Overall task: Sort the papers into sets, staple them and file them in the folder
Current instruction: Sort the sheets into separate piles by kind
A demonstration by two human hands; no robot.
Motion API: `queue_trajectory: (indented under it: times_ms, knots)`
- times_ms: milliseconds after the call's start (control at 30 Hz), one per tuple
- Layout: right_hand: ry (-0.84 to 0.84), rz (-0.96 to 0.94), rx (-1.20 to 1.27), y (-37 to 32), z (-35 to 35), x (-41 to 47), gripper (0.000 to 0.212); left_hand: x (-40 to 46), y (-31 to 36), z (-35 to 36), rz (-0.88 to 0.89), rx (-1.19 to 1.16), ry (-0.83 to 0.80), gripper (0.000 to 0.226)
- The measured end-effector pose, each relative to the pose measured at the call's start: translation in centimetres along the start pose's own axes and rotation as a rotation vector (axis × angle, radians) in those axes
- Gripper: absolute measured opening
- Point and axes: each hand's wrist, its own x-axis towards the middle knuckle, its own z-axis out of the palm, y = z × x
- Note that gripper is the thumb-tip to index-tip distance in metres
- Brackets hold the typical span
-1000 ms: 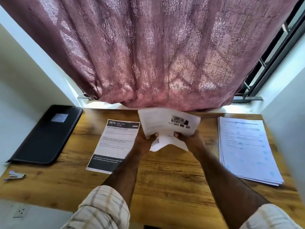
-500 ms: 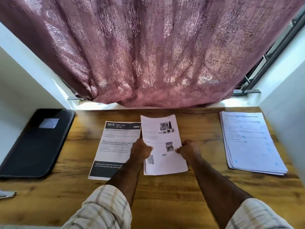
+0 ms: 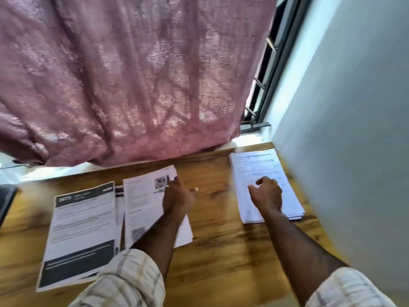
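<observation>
On the table (image 3: 221, 251), a sheet with small pictures (image 3: 143, 207) lay in the middle. A sheet with a big number (image 3: 84, 235) lay just left of it. A stack of papers (image 3: 265, 173) lay well to the right, by the wall (image 3: 354, 151). A curtain (image 3: 132, 74) hung behind the table.

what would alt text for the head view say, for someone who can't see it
A person's left hand rests on a printed sheet with photos on a wooden desk, while the right hand reaches onto a stack of papers by the wall. A dark-banded sheet lies further left; a pink curtain hangs behind.
</observation>
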Motion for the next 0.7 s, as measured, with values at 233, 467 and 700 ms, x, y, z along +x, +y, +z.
queue_trajectory:
  times_ms: [233,467,700]
  knots:
    - [-0.063,0.069,-0.112,9.2,-2.9,8.2,0.063,-0.6,12.6,8.8,-0.096,-0.204,-0.234,0.075]
    - [-0.189,0.036,-0.013,9.2,-2.4,10.3,0.067,-1.5,15.8,9.3,-0.163,-0.063,-0.156,0.076]
    - [-0.342,-0.030,-0.054,7.4,-2.2,7.0,0.055,-2.6,10.5,7.0,-0.178,-0.015,-0.192,0.071]
